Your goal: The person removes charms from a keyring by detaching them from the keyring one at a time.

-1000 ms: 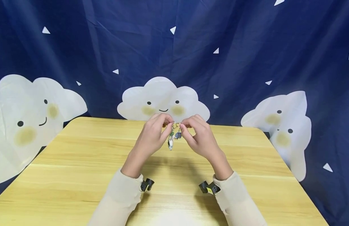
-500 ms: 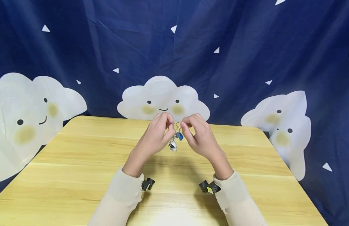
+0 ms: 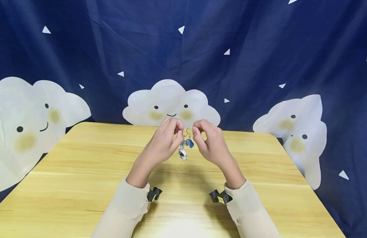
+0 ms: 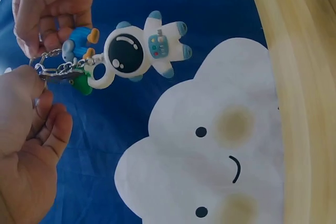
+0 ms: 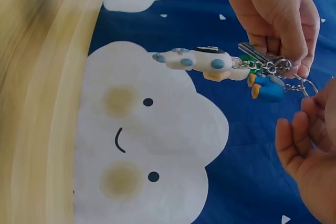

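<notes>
Between my two raised hands hangs a keychain whose metal ring (image 5: 310, 86) shows in the gap. The left hand (image 3: 164, 138) pinches the ring end on one side, thumb against index finger. Opposite it, the right hand (image 3: 211, 141) pinches the ring's other edge at its fingertips. A white astronaut charm (image 4: 131, 52) with a black visor dangles lowest on a chain. Beside it hangs a small blue figure (image 5: 269, 88) with orange feet. A green piece (image 4: 82, 84) and a flat grey metal piece (image 5: 257, 53) hang close by, partly covered by chains.
A light wooden table (image 3: 183, 185) spreads below both hands. Behind its far edge hangs a dark blue curtain (image 3: 153, 49) printed with smiling clouds and white triangles. Black wrist cameras (image 3: 154, 194) sit at the cuffs.
The hands have drawn slightly apart, with more of the ring showing between them. The astronaut charm has swung round to show its visor, and the blue figure has turned.
</notes>
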Available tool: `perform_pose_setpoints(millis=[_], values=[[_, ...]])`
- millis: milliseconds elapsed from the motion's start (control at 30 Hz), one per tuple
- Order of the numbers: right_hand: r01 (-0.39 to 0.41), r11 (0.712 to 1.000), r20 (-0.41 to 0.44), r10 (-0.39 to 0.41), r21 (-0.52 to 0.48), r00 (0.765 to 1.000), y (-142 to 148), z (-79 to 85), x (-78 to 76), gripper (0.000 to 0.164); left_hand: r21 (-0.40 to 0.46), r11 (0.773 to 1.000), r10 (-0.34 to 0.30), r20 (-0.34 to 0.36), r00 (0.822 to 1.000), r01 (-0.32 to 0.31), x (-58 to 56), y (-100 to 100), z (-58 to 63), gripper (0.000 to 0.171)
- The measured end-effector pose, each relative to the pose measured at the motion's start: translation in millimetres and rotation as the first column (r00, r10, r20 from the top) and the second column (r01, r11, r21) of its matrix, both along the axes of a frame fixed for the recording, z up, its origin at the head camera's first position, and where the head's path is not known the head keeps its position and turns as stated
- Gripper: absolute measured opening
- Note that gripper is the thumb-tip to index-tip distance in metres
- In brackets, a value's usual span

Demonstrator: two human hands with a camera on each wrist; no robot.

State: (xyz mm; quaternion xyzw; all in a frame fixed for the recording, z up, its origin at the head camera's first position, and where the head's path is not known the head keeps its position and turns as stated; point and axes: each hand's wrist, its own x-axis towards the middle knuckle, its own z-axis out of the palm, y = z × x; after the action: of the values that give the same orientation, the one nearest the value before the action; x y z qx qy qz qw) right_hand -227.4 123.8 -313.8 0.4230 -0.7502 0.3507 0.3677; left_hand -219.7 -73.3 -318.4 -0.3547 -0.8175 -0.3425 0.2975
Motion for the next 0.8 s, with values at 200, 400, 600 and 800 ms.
perform_pose_setpoints(millis=[200,400,600,800], values=[[0.013,0.997,0.146,-0.002,-0.077,0.989,1.4,3.5,3.2,0.011,-0.001,1.0,-0.014,-0.092,0.996,0.014,2.6,1.3,3.5,0.005],[-0.024,0.987,0.316,0.075,-0.161,0.946,3.0,4.6,4.6,0.011,0.035,0.999,-0.034,-0.075,0.997,0.036,4.7,2.1,4.8,0.005],[-0.029,0.973,0.445,0.132,-0.231,0.886,4.8,8.2,8.8,0.01,0.088,0.995,-0.037,-0.025,0.999,0.039,6.4,4.9,6.1,0.005],[-0.035,0.96,0.541,0.186,-0.276,0.82,6.2,12.0,10.9,0.011,0.121,0.993,-0.012,0.016,1.0,0.01,7.3,4.3,6.8,0.004]])
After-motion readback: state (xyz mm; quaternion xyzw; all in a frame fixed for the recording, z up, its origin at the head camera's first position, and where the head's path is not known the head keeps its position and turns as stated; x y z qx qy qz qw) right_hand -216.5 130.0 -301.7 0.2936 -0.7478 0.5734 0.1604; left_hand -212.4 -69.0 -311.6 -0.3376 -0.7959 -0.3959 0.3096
